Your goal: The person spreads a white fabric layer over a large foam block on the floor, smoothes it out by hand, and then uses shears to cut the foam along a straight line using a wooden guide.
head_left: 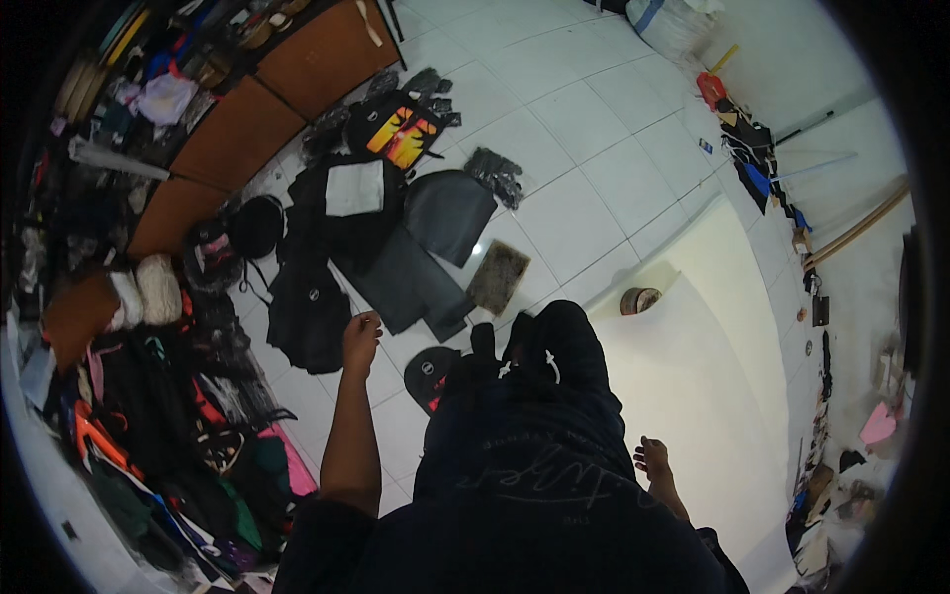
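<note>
My left hand (362,344) hangs in the air beside a black bag piece (309,302) on the floor. Its fingers are loosely bent and I see nothing in them. My right hand (653,458) is held low at my other side, fingers apart and holding nothing, above a large cream sheet (712,381). A brown tape roll (641,301) rests on that sheet. Ahead of my legs lie dark grey fabric panels (401,272), a curved dark panel (450,210) and a worn brown board (498,278). Close to my knees is a rounded black piece (428,374) with a red edge.
Bags and fabric scraps (178,416) are heaped along the left, below brown cabinets (242,134). Farther off lie a black bag with an orange-yellow print (404,134) and plastic-wrapped packets (493,174). Odds and ends (752,153) line the right wall, including a pink heart shape (878,424).
</note>
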The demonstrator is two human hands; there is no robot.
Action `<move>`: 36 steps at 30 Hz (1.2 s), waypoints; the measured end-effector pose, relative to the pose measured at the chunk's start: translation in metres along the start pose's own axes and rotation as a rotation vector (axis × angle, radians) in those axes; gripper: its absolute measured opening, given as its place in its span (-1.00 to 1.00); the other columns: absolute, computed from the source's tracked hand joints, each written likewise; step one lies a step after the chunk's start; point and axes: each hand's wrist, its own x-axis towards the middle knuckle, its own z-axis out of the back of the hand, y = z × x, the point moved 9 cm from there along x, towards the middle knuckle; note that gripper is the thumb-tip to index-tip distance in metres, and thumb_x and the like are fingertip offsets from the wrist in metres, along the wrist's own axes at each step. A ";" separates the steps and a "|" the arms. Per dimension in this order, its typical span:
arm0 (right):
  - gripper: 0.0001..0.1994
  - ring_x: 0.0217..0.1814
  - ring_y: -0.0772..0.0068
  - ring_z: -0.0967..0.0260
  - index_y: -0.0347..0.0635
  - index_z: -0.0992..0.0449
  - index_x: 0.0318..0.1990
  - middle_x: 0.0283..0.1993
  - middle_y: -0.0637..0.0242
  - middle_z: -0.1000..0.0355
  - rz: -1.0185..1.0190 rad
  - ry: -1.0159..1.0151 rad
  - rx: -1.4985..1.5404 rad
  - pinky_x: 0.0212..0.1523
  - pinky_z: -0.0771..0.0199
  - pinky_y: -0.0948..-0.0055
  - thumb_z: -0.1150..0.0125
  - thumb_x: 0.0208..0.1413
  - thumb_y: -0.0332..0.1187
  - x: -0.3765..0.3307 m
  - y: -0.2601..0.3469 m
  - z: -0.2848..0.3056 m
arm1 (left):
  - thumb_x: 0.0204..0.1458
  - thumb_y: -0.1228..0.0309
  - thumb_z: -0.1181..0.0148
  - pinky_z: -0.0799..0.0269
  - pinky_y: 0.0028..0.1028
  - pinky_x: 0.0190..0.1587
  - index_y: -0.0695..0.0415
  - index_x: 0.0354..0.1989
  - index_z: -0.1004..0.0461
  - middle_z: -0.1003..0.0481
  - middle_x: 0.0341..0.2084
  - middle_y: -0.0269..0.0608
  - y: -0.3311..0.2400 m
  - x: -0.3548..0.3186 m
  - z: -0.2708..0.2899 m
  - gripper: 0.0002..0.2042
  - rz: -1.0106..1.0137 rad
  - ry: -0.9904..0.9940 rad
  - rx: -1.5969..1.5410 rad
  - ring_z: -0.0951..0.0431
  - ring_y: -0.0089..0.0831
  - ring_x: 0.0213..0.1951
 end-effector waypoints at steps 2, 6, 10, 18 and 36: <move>-0.66 -0.46 0.49 -0.37 -0.25 -0.35 -0.07 -0.36 0.29 -0.40 -0.032 -0.005 0.033 -0.57 -0.36 0.48 -0.05 0.15 -0.16 0.003 0.014 -0.002 | 0.06 0.27 -0.08 -0.31 -0.49 -0.35 0.19 -0.24 -0.45 -0.42 -0.48 -0.32 -0.013 0.024 -0.034 -0.76 0.005 0.021 0.101 -0.42 -0.53 -0.43; -0.64 -0.47 0.47 -0.36 -0.23 -0.37 -0.04 -0.35 0.28 -0.42 -0.051 0.108 -0.078 -0.58 -0.33 0.46 -0.05 0.15 -0.14 0.035 0.078 -0.033 | 0.07 0.24 -0.06 -0.32 -0.49 -0.50 0.20 -0.16 -0.43 -0.44 -0.47 -0.28 0.069 0.058 -0.088 -0.71 0.205 0.141 0.383 -0.42 -0.51 -0.49; -0.62 -0.49 0.47 -0.33 -0.20 -0.36 -0.03 -0.34 0.30 -0.43 -0.002 0.135 -0.070 -0.56 -0.34 0.45 -0.11 0.13 -0.11 0.054 0.163 -0.023 | 0.05 0.27 -0.04 -0.25 -0.40 -0.56 0.14 -0.33 -0.47 -0.37 -0.58 -0.30 0.132 0.042 -0.132 -0.80 0.627 0.410 0.408 -0.34 -0.46 -0.60; -0.69 -0.32 0.46 -0.40 -0.11 -0.35 -0.07 -0.28 0.31 -0.43 0.202 -0.135 0.386 -0.41 -0.38 0.44 -0.07 0.16 -0.13 0.128 0.317 0.117 | 0.02 0.22 -0.10 -0.43 -0.28 -0.23 0.31 -0.25 -0.50 -0.54 -0.38 -0.01 -0.069 0.206 -0.368 -0.65 0.054 0.368 0.674 -0.55 -0.24 -0.33; -0.19 0.16 -0.04 -0.22 -0.16 -0.30 0.14 0.07 -0.04 -0.29 0.104 -0.295 0.727 0.13 -0.24 0.18 -0.19 -0.17 0.28 0.068 0.453 0.019 | 0.05 0.29 -0.12 -0.42 -0.42 -0.17 0.29 -0.18 -0.47 -0.54 -0.31 -0.07 -0.284 0.033 -0.995 -0.70 -0.844 1.760 1.659 -0.53 -0.36 -0.27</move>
